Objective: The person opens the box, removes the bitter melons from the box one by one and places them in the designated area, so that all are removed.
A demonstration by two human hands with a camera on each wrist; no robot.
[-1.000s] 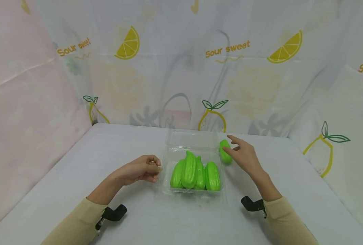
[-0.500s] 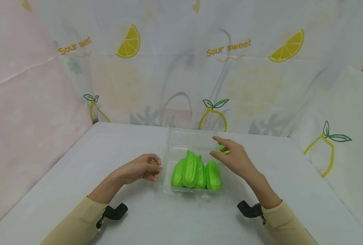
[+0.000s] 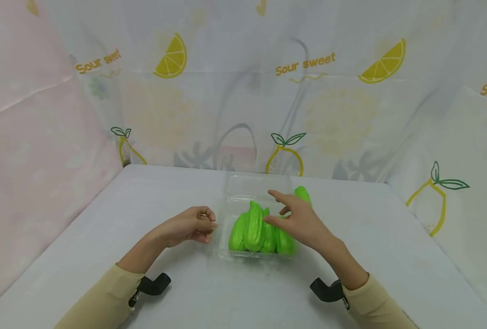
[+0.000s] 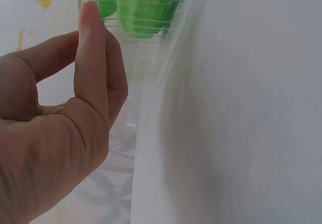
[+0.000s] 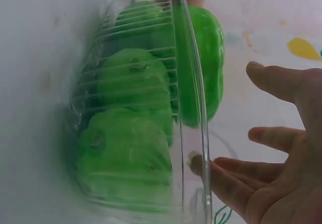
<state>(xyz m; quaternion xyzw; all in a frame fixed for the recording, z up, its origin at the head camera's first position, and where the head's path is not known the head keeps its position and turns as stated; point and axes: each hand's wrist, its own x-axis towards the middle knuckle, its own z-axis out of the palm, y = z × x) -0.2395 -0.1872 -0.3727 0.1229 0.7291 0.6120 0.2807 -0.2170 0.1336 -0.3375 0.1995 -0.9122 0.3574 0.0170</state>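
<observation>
Several light-green ridged gourds (image 3: pixel 253 230) lie side by side in a clear plastic clamshell box (image 3: pixel 260 255), its lid folded open toward the back. One of them leans on top of the others. Another gourd (image 3: pixel 302 193) is on the table just right of the box, partly covered by my right hand. My left hand (image 3: pixel 187 225) pinches the box's left rim between thumb and fingers, as the left wrist view shows up close. Over the right side of the box hovers my right hand (image 3: pixel 303 223), its fingers spread and nothing between them, thumb near the gourds.
A white-covered table (image 3: pixel 243 297) carries the box. Behind it hangs a pale curtain (image 3: pixel 235 100) printed with lemons, and more of it closes in both sides. Black wrist mounts (image 3: pixel 155 284) stick out inward from both sleeves.
My right hand has moved left and nearer, from beside the loose gourd to over the box's right side. My left hand stays at the rim, and the gourds have not moved.
</observation>
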